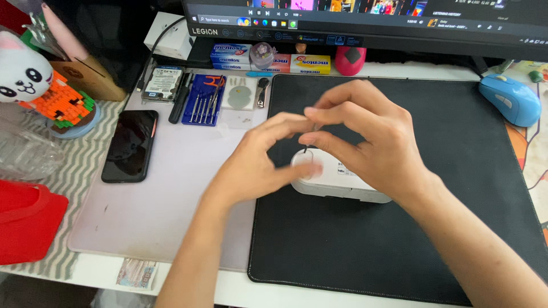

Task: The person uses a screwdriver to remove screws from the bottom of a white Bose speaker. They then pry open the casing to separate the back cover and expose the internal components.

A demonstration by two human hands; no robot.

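Note:
A small white rounded device (337, 183) lies on the black desk mat (399, 239). My right hand (365, 137) is above it, fingers pinched on a thin small screwdriver (309, 141) that stands upright with its tip on the device's left end. My left hand (268, 157) comes in from the left; its fingertips touch the device's left end and meet the right hand's fingers near the tool. The hands hide most of the device's top.
A blue tray of small screwdrivers (204, 100), a black pen-like tool (180, 98), a bare hard drive (163, 83) and a black phone (130, 145) lie left of the mat. A blue mouse (510, 98) sits at the far right. A monitor (365, 23) stands behind; red object (25, 219) at left.

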